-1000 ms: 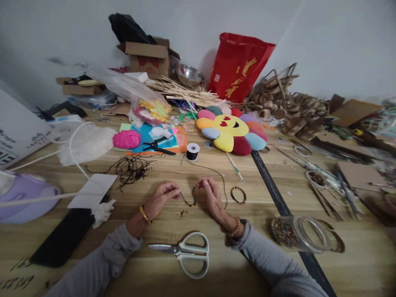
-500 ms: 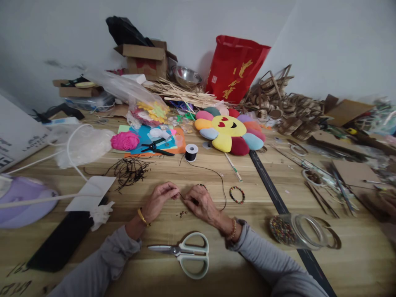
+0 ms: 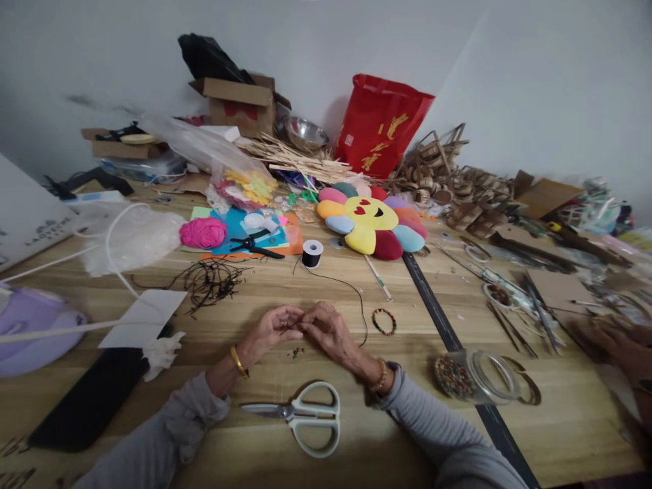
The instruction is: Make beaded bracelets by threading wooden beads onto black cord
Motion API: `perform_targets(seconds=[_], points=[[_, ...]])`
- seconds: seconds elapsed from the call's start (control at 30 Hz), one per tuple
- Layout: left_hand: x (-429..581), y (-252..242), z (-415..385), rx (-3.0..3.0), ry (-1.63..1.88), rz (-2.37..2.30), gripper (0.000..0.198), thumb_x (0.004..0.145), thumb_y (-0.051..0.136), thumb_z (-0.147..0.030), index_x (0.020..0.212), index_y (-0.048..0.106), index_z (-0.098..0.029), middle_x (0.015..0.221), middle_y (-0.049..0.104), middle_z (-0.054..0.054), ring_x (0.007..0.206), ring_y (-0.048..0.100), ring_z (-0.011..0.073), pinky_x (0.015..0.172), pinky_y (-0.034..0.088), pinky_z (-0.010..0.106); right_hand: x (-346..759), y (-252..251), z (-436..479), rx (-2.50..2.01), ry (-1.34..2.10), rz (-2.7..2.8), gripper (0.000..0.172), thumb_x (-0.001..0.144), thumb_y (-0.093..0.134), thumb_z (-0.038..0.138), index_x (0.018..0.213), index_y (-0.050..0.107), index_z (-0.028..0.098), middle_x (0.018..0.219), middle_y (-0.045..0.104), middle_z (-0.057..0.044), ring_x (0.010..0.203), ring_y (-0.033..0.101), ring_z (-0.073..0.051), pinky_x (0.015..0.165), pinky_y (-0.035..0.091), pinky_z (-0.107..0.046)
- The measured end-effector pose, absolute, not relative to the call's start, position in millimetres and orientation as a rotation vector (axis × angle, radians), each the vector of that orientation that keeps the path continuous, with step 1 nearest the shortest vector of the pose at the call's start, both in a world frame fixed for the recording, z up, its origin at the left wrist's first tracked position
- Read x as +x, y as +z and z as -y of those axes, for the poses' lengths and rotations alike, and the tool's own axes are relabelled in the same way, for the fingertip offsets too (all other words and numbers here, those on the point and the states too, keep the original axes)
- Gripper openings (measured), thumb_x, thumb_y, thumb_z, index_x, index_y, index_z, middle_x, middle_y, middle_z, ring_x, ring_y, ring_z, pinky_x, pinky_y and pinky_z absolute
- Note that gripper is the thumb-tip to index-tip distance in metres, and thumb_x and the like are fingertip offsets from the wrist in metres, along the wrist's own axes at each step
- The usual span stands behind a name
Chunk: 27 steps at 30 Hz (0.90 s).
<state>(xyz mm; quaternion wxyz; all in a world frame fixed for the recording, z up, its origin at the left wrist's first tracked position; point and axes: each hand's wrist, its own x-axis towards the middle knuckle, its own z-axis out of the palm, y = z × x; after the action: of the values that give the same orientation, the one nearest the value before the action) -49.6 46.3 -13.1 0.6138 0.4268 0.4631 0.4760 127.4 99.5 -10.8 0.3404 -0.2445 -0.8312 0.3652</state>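
Observation:
My left hand [image 3: 278, 327] is curved, its thumb and fingertips meeting those of my right hand [image 3: 329, 333] above the table. A thin black cord [image 3: 365, 305] loops from a white-flanged spool [image 3: 312, 253] round to my right hand, which pinches it. My left fingers also seem closed on the cord; their tips partly hide it. A few small brown beads [image 3: 296, 352] lie just below my hands. Nearer to me are scissors with pale handles [image 3: 316, 419]. A multicoloured beaded bracelet [image 3: 384, 322] rests to the right of my right hand.
An open clear jar of coloured beads [image 3: 473, 377] lies on its side at right. Further back are a flower cushion [image 3: 371, 221], pliers [image 3: 255, 243], pink yarn [image 3: 204, 233] and tangled black cord [image 3: 208, 280]. Another person's hand [image 3: 629, 353] shows at the right edge.
My hands have come together, fingertips now meeting where a short gap with cord showed. My left fingers have spread a little. Another person's hand has appeared at right; the view has shifted slightly.

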Motion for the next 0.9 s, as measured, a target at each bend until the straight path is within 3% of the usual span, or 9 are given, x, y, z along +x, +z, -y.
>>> perform_targets(seconds=[0.17,0.33,0.53,0.73,0.9], points=[[-45.5,-25.4,-50.1,1.073,1.087,-1.16,0.021,0.06,0.075,-0.026,0.075,0.066,-0.014,0.072,0.068,0.002,0.071,0.061,0.0165,0.07,0.047,0.028,123.5,-4.6,-98.3,-0.72,1.149,2.078,0.02,0.086,0.059,0.034,0.076,0.063,0.017,0.076,0.06,-0.003,0.073,0.055,-0.015,0.07,0.044,-0.027],[-44.0,-24.4,-48.1,1.128,1.081,-1.215,0.021,0.066,0.072,-0.033,0.072,0.067,-0.013,0.065,0.066,0.002,0.061,0.059,0.0147,0.062,0.047,0.026,128.6,8.0,-105.6,-0.786,1.206,2.126,0.018,0.087,0.057,0.032,0.081,0.062,0.016,0.076,0.061,-0.002,0.072,0.056,-0.013,0.067,0.044,-0.024],[-43.3,-19.5,-47.1,1.155,1.113,-1.2,0.026,0.07,0.068,-0.039,0.071,0.068,-0.013,0.066,0.068,0.004,0.058,0.059,0.0136,0.057,0.049,0.025,164.3,30.5,-130.4,-0.955,0.858,2.419,0.008,0.086,0.056,0.022,0.088,0.061,0.016,0.083,0.064,-0.004,0.073,0.058,-0.014,0.066,0.043,-0.024],[-44.1,-20.4,-48.5,1.133,1.168,-1.191,0.028,0.07,0.069,-0.041,0.066,0.068,-0.014,0.063,0.068,0.004,0.055,0.06,0.0138,0.055,0.049,0.024,195.0,26.1,-123.6,-1.289,0.386,2.792,0.007,0.083,0.061,0.023,0.077,0.061,0.02,0.073,0.064,-0.002,0.063,0.059,-0.014,0.056,0.034,-0.024],[-46.2,-20.3,-48.6,1.113,1.206,-1.198,0.026,0.069,0.07,-0.04,0.066,0.069,-0.015,0.062,0.068,0.003,0.055,0.059,0.0143,0.056,0.049,0.025,199.6,13.3,-107.7,-1.223,0.329,2.825,0.008,0.083,0.063,0.023,0.078,0.057,0.021,0.075,0.063,-0.001,0.066,0.059,-0.014,0.059,0.035,-0.025]])
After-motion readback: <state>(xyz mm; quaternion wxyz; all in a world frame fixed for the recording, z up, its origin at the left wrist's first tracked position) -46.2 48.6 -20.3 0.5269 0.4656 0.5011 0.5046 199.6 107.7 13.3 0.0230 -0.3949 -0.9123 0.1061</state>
